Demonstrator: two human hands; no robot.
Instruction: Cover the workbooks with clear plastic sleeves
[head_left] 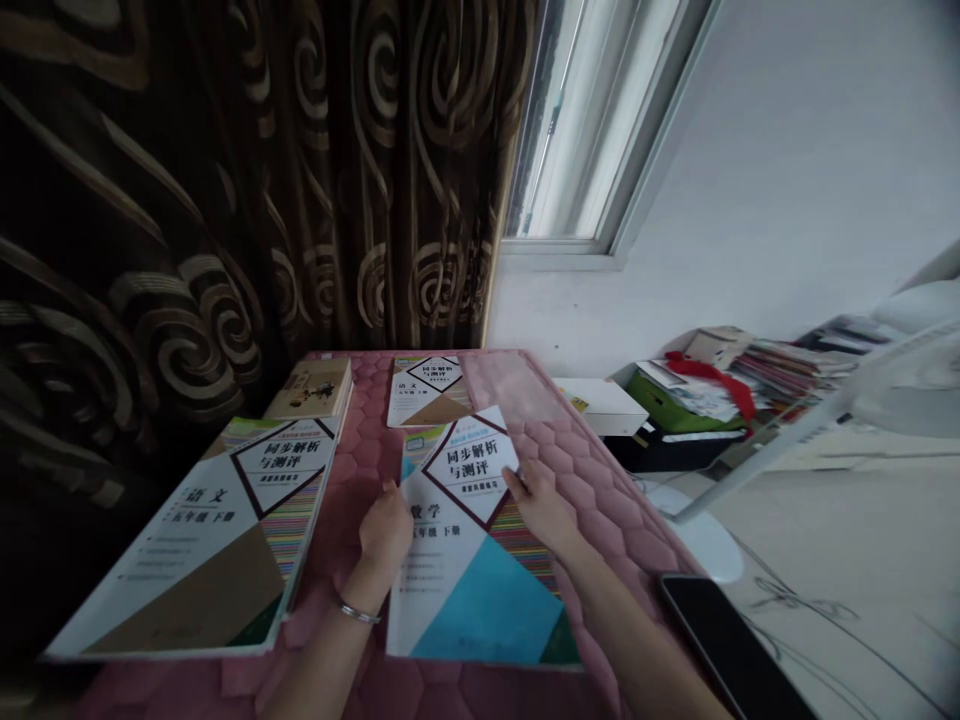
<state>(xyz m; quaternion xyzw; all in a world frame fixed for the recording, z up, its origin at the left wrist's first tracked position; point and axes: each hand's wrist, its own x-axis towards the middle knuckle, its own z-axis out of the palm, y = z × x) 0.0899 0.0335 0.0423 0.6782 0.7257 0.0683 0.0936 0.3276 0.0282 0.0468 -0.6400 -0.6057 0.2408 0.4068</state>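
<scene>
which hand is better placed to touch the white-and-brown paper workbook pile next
Probably the left hand: it holds the white-and-blue paper workbook by its left edge, nearer the pile; the right hand holds the opposite edge.

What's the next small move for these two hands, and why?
Probably shift the blue-and-white book leftward onto the large brown-and-white book: the left hand and right hand hold its opposite edges, and the large book lies face up with its cover unobstructed.
</scene>
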